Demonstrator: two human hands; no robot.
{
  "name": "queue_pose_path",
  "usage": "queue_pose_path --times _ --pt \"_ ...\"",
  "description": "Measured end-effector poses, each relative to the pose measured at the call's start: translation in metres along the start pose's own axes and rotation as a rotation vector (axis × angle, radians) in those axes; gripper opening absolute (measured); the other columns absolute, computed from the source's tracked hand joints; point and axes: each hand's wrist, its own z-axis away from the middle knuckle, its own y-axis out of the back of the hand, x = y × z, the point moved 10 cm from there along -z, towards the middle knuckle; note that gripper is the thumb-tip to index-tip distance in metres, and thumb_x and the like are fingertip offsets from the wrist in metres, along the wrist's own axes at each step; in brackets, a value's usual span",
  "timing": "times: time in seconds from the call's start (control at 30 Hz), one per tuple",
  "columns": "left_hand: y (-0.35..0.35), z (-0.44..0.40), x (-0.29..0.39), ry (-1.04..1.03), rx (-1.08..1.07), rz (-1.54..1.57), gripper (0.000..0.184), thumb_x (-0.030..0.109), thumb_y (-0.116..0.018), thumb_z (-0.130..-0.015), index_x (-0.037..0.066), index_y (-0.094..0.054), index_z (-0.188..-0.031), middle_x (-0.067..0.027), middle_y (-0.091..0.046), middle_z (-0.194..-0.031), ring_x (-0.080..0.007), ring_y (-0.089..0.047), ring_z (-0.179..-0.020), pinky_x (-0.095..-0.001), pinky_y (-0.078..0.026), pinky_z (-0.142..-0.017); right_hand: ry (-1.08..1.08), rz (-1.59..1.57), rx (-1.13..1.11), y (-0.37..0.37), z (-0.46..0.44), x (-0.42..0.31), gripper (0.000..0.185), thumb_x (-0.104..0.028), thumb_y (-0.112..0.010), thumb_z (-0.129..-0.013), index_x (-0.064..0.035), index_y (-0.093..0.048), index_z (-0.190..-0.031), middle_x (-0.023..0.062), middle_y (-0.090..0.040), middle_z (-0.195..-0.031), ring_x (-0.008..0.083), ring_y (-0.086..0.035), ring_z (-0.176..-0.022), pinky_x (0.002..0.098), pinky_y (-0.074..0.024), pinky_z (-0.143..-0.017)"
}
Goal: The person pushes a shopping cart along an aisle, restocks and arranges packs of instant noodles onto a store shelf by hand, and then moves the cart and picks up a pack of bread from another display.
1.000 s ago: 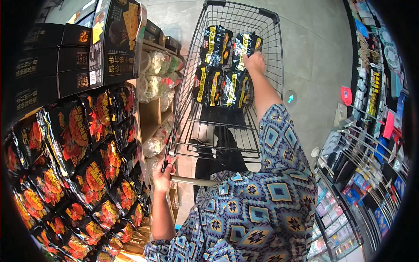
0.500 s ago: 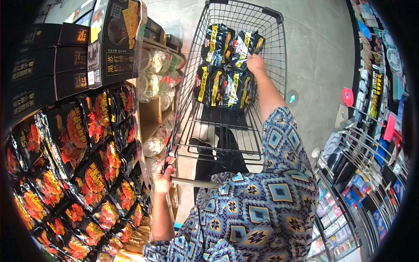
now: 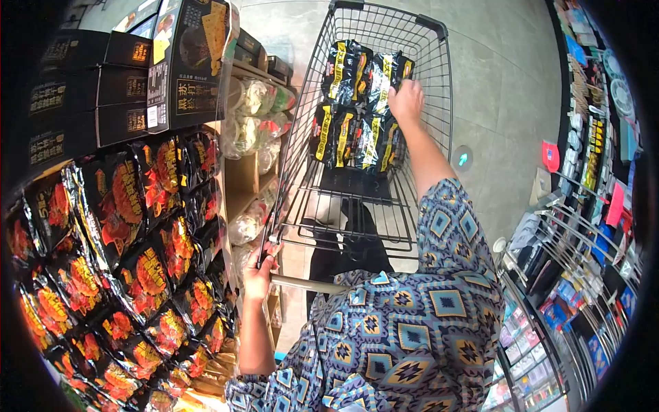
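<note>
"Condition of right hand (image 3: pixel 406 103)?"
"Fingers partly curled against the far-row, right-side black packet (image 3: pixel 384 77) inside the wire cart (image 3: pixel 432 27); firm grip unconfirmed."
"Left hand (image 3: pixel 259 276)?"
"Closed around the cart handle (image 3: pixel 309 283)."

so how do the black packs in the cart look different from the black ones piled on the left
The cart packs have yellow strips, while the piled packs show red-orange pictures. The cart packs sit in a small cluster; the piled packs spread over many slanted rows. Both kinds are mostly black with shiny wrapping.
</note>
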Motion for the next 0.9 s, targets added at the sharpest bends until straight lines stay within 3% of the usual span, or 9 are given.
queue_pose_path --times 0.03,0.13,0.17,0.23,0.47,0.6,0.63,0.77,0.9 --pt "0.0 0.0 0.002 -0.004 0.005 0.001 0.035 -0.001 -0.058 -0.095 -0.001 -0.058 -0.13 -0.0042 -0.067 -0.106 -0.0091 -0.059 -0.077 -0.0256 -0.053 -0.071 0.119 0.028 0.002 0.014 0.007 -0.028 0.034 -0.022 -0.064 -0.089 -0.0034 -0.06 -0.118 0.0214 -0.053 -0.133 0.0346 -0.049 -0.126 0.0442 -0.0391 -0.108" --pt "-0.003 0.002 0.004 -0.002 0.011 0.01 0.035 0.0 -0.058 -0.096 0.0 -0.058 -0.131 -0.0006 -0.062 -0.095 -0.0077 -0.057 -0.074 -0.023 -0.05 -0.066 0.326 -0.214 -0.207 -0.018 0.028 -0.078 0.018 -0.017 -0.061 -0.089 -0.0049 -0.066 -0.101 0.0174 -0.061 -0.116 0.0341 -0.055 -0.115 0.0441 -0.0421 -0.104" --pt "-0.003 0.002 0.005 -0.003 0.017 0.009 0.035 0.0 -0.058 -0.096 0.0 -0.058 -0.131 -0.0006 -0.062 -0.095 -0.0077 -0.057 -0.074 -0.023 -0.05 -0.066 0.304 -0.24 -0.201 -0.034 0.031 -0.085 0.019 -0.021 -0.068 -0.085 -0.0062 -0.069 -0.096 0.0162 -0.065 -0.107 0.0379 -0.059 -0.106 0.0444 -0.0475 -0.095" --pt "-0.006 0.003 0.007 0.018 0.017 0.016 0.035 0.0 -0.057 -0.096 0.001 -0.058 -0.131 -0.0011 -0.063 -0.098 -0.0074 -0.057 -0.075 -0.0218 -0.05 -0.064 -0.005 -0.208 -0.295 -0.065 0.037 -0.079 0.025 -0.027 -0.071 -0.083 -0.0043 -0.07 -0.095 0.0163 -0.066 -0.105 0.0373 -0.06 -0.105 0.0454 -0.0477 -0.095" --pt "-0.005 0.002 0.009 0.03 0.059 -0.036 0.035 0.002 -0.061 -0.095 0.005 -0.062 -0.129 0.0011 -0.063 -0.096 -0.007 -0.059 -0.078 -0.0209 -0.049 -0.064 -0.077 -0.236 -0.199 -0.088 0.033 -0.075 0.036 -0.045 -0.068 -0.079 -0.0116 -0.075 -0.092 0.0203 -0.07 -0.102 0.0375 -0.066 -0.098 0.046 -0.0519 -0.088" --pt "0.0 -0.002 0.007 -0.058 0.063 -0.077 0.034 0.007 -0.064 -0.094 0.009 -0.065 -0.128 0.002 -0.067 -0.088 -0.0061 -0.057 -0.074 -0.0226 -0.047 -0.066 0.032 -0.489 -0.308 -0.071 0.047 -0.079 0.023 -0.028 -0.068 -0.087 -0.005 -0.07 -0.085 0.015 -0.071 -0.086 0.031 -0.069 -0.081 0.0381 -0.0534 -0.077" --pt "0.0 -0.003 0.004 -0.04 0.054 -0.091 0.035 0.007 -0.064 -0.094 0.009 -0.065 -0.128 0.002 -0.067 -0.088 -0.0063 -0.057 -0.074 -0.0227 -0.047 -0.067 0.047 -0.657 -0.282 -0.069 0.055 -0.077 0.024 -0.028 -0.067 -0.087 -0.004 -0.07 -0.085 0.0171 -0.07 -0.08 0.032 -0.069 -0.077 0.0406 -0.0538 -0.072" --pt "0.001 -0.014 -0.01 -0.062 0.016 -0.021 0.034 0.009 -0.064 -0.095 0.009 -0.064 -0.129 0.0022 -0.066 -0.086 -0.0065 -0.057 -0.074 -0.0227 -0.047 -0.066 0.182 -0.733 -0.394 -0.046 0.093 -0.083 0.021 -0.022 -0.065 -0.088 -0.0025 -0.07 -0.086 0.0169 -0.071 -0.081 0.0286 -0.069 -0.074 0.0385 -0.0537 -0.071" --pt "0.003 -0.021 -0.001 -0.112 0.037 -0.051 0.033 0.012 -0.064 -0.095 0.008 -0.063 -0.127 0.001 -0.066 -0.089 -0.0072 -0.057 -0.073 -0.0246 -0.049 -0.066 0.366 -0.56 -0.779 -0.024 0.168 -0.113 0.024 -0.023 -0.065 -0.089 0.0001 -0.069 -0.09 0.0156 -0.069 -0.077 0.0245 -0.068 -0.074 0.0368 -0.0521 -0.071"
